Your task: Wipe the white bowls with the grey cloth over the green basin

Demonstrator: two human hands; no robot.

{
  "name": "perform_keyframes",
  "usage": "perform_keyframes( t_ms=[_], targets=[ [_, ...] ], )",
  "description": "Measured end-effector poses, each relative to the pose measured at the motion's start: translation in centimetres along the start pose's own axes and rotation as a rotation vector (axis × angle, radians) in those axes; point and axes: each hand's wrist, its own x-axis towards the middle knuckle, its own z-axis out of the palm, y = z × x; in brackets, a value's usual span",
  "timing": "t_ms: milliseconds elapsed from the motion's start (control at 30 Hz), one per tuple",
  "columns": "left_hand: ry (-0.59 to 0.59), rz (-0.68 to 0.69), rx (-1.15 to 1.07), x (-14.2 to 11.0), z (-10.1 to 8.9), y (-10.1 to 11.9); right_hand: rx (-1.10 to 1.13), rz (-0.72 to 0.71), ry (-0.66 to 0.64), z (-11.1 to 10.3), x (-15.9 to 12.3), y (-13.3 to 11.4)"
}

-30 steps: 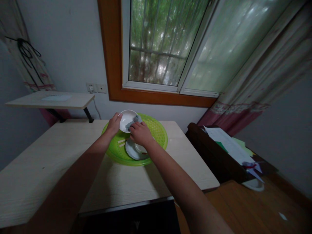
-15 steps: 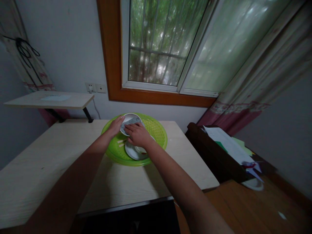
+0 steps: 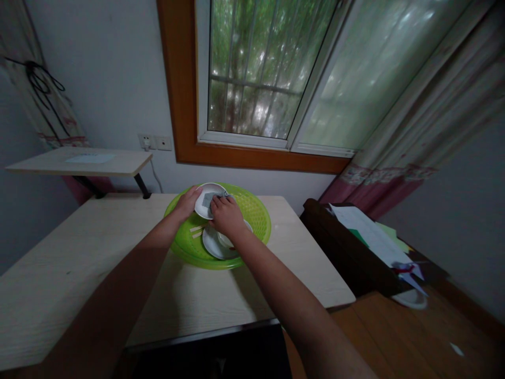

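A white round bowl (image 3: 205, 210) is gripped at its left rim by the left hand (image 3: 187, 204), by the back-left edge of a round green plastic basket (image 3: 258, 210). A grey cloth (image 3: 207, 199) is held against its inside by the right hand (image 3: 228, 213). The basket is set near the back edge of the pale wooden desk (image 3: 307, 263).

The basket (image 3: 258, 210) stands by the far edge of the worktop (image 3: 303, 263), right of the shelf (image 3: 122, 166); in it, a plate (image 3: 212, 245) under a bowl (image 3: 224, 241) lies right of two sticks (image 3: 196, 235); behind them, a dish (image 3: 209, 189) holds a cloth (image 3: 207, 199)
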Motion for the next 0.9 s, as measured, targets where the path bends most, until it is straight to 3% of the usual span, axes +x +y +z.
perform_keyframes(
  t_ms=[367,667,900],
  targets=[
    [0.002,0.019,0.018,0.8,-0.5,-1.2,-0.033,-0.143,-0.045,-0.5,0.0,0.1],
    [0.022,0.030,0.035,1.6,-0.3,-2.1,0.193,-0.275,-0.017,0.3,-0.4,0.6],
    [-0.015,-0.040,0.105,1.4,0.1,-2.3,0.214,-0.218,-0.023,1.1,-0.5,0.6]
  ],
)
